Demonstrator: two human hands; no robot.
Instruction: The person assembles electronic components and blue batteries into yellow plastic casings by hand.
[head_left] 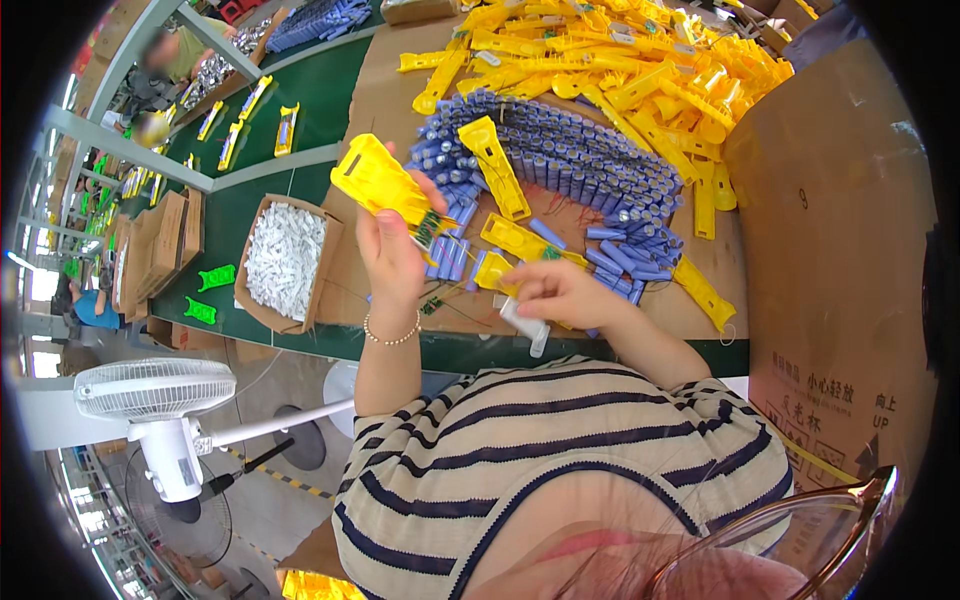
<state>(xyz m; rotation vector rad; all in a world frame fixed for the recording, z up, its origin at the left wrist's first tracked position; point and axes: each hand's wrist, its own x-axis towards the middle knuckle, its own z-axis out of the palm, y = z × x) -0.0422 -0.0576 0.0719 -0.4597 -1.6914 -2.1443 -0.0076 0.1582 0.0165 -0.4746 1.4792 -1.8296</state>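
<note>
My left hand point(395, 250) is closed around a yellow plastic housing point(375, 180), raised and tilted over the bench. A small green circuit board point(428, 228) shows at the housing's lower end. My right hand point(565, 290) is to the right, its fingers bent and pinched together; what lies between the fingertips is too small to make out. Just below those fingers is a white plastic piece point(527, 327) with a narrow end; whether the hand touches it is unclear. More yellow housings point(530, 240) lie under and beyond my right hand, beside blue cylindrical battery cells point(450, 258).
Rows of blue cells point(570, 150) and a heap of yellow housings point(640, 60) fill the far bench. A box of white parts point(287, 262) stands left, near two green pieces point(208, 293). A tall carton point(830, 220) walls the right; a white fan point(160, 400) stands lower left.
</note>
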